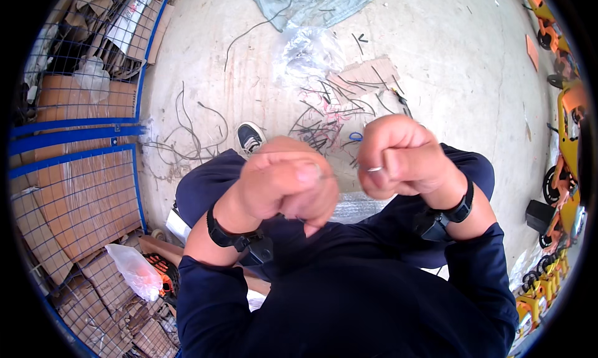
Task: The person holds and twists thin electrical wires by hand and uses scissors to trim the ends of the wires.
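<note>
My left hand (288, 182), slightly blurred, is closed with its fingers curled; what they hold, if anything, I cannot make out. To its right, with a small gap between them, my right hand (398, 159) is closed on a thin silver wire (375, 169), whose short length shows at the thumb and fingers. Both hands are raised above my lap. Beyond them, scattered dark cut cable pieces (314, 131), thin red strands and a small blue-handled tool (355, 136) lie on the concrete floor.
A blue wire cage (138, 190) of cardboard runs along the left, with a clear bag (134, 271) near it. A plastic sheet (305, 56), cardboard piece (361, 78) and grey cloth (311, 0) lie ahead. Yellow-orange wheeled items (570, 109) line the right.
</note>
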### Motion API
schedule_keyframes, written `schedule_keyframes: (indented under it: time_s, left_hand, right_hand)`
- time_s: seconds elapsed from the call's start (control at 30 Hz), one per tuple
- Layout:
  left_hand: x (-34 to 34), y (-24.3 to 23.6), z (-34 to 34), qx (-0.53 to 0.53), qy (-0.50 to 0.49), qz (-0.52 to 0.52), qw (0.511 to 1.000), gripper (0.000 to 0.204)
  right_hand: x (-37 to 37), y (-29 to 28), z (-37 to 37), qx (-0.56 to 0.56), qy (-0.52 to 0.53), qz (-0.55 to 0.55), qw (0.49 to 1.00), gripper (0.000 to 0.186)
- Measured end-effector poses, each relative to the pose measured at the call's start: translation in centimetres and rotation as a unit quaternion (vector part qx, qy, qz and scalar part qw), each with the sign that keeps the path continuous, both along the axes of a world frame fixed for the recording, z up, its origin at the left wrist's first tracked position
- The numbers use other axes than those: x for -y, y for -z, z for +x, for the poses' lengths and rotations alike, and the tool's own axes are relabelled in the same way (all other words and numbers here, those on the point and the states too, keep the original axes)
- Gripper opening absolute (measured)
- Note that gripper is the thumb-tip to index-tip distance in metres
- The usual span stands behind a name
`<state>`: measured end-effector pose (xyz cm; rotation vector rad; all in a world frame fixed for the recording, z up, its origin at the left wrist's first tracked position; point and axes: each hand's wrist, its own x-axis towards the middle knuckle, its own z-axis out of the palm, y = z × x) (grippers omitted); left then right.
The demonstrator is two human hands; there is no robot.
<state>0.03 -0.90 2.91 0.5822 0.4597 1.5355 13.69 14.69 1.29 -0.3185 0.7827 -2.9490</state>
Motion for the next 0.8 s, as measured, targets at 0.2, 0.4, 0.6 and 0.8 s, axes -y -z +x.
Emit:
schedule_keyframes:
  time_s: [0.2,0.4,0.6,0.8]
  left_hand:
    - [-0.4,0.7,-1.0,-0.183,-0.115,-0.013,0.976,0.036]
    - [-1.4,1.6,-0.4,-0.599,-0.205,0.006,0.774,0.010]
    - [-0.8,1.2,-0.9,-0.657,-0.438,0.037,0.613,0.021]
    - [-1.5,-0.3,-0.5,-0.775,-0.312,0.141,0.531,0.028]
  right_hand:
    - [-1.6,-0.5,-0.2,-0.011,0.051,0.051,0.997,0.023]
    - [-1.7,0.3,-0.2,0.015,0.020,0.051,0.998,0.024]
    - [-1.7,-0.2,0.0,0.064,-0.011,0.096,0.993,0.022]
    - [-2.0,-1.1,0.0,0.129,-0.004,0.196,0.972,0.020]
